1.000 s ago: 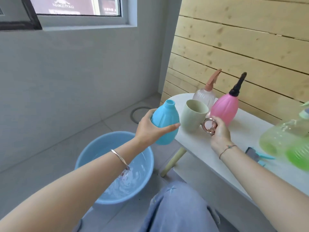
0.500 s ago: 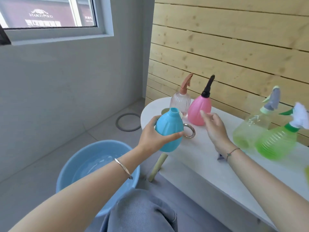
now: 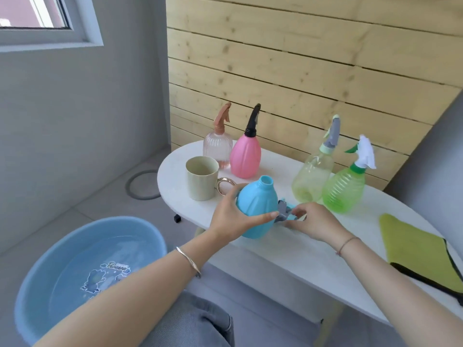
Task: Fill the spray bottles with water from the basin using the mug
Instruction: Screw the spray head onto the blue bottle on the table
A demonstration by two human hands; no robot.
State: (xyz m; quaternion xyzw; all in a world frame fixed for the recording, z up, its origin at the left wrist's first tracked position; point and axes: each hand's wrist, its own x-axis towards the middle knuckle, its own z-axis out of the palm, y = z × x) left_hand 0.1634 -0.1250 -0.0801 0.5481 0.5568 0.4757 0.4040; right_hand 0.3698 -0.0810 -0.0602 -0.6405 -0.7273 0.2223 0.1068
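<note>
While the left hand (image 3: 230, 219) grips the open-necked blue bottle (image 3: 253, 206) near the front edge of the counter (image 3: 288, 254) and the right hand (image 3: 313, 224) pinches the loose spray head (image 3: 283, 214) beside it, a misthreaded or hurried fit could tilt the bottle and spill whatever water it holds.

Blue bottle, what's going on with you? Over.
Left hand grips blue bottle, neck uncapped. Right hand pinches grey spray head on table. Mug stands apart.
</note>
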